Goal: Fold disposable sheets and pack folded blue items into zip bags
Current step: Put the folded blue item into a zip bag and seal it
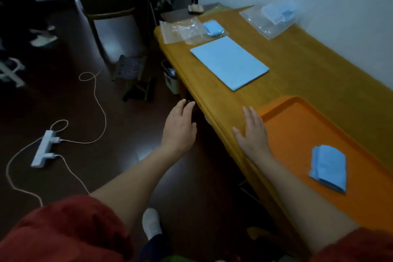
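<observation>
Left hand [179, 127] extended forward, palm down, fingers loosely spread. Right hand [253, 132] likewise flat, empty. Forearms bare.

My bench [297, 74] looks like varnished yellow wood, smooth with a soft sheen. The orange tray [302, 125] on it seems matt plastic. The flat blue sheet [229, 62] reads as thin, matt, paper-like nonwoven, and the folded blue piece [328, 168] in the tray looks the same. The zip bags [182, 30] are clear, crinkled, glossy plastic. My sleeves [63, 232] are fuzzy red cloth. The dark floor [127, 134] is glossy, and the power strip [43, 149] looks like white plastic.
</observation>
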